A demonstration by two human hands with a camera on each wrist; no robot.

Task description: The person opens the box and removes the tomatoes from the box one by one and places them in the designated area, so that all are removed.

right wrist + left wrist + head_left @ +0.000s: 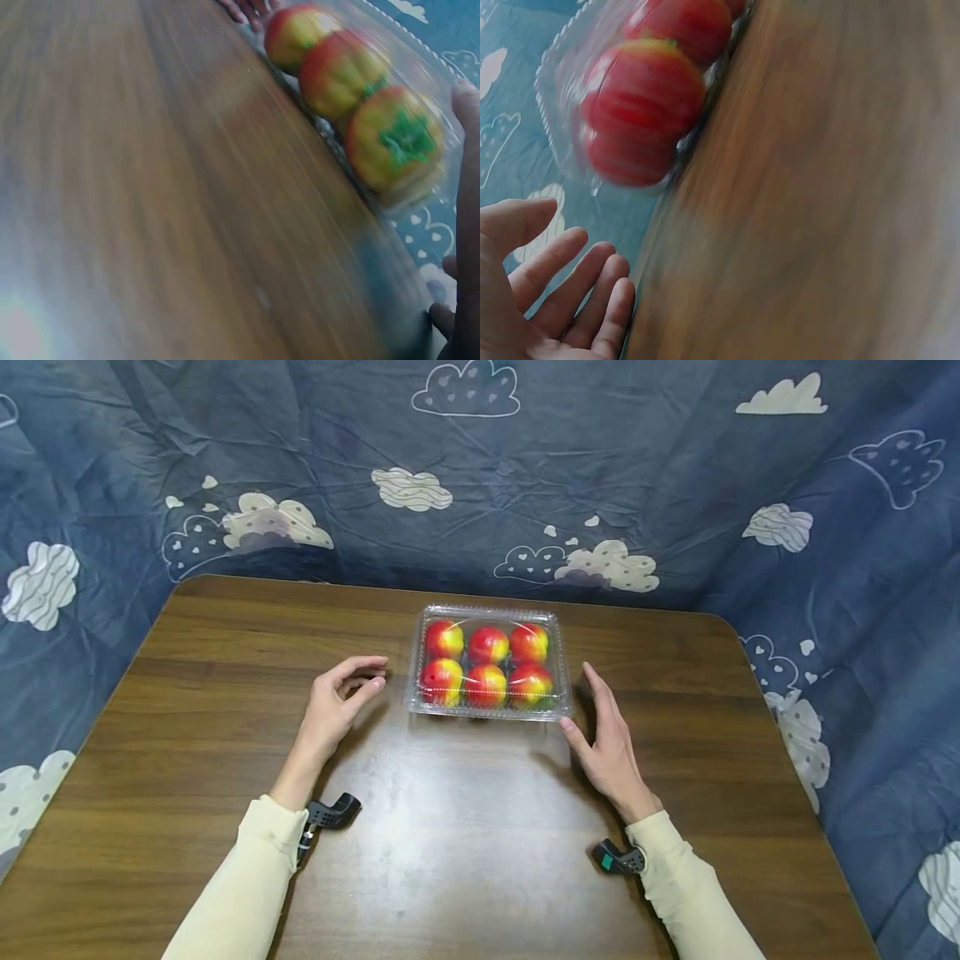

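A clear plastic clamshell box [487, 717] lies on the table with its lid down. Inside it sit several round red-and-yellow fruits [487, 686] in two rows; a green leafy top shows on one fruit [406, 139] in the right wrist view. To the left of the box is my left hand [336, 700], apart from it, fingers loosely bent and nothing in them. My right hand [606, 745] is at the box's near right corner with its fingers extended. The thumb tip is very close to that corner; whether it touches I cannot tell.
The wooden table [450, 860] has rounded far corners. Behind it and along the sides hangs a dark blue cloth [337, 435] with cloud prints. A black strap device sits on the left wrist [333, 811] and another on the right wrist [618, 857].
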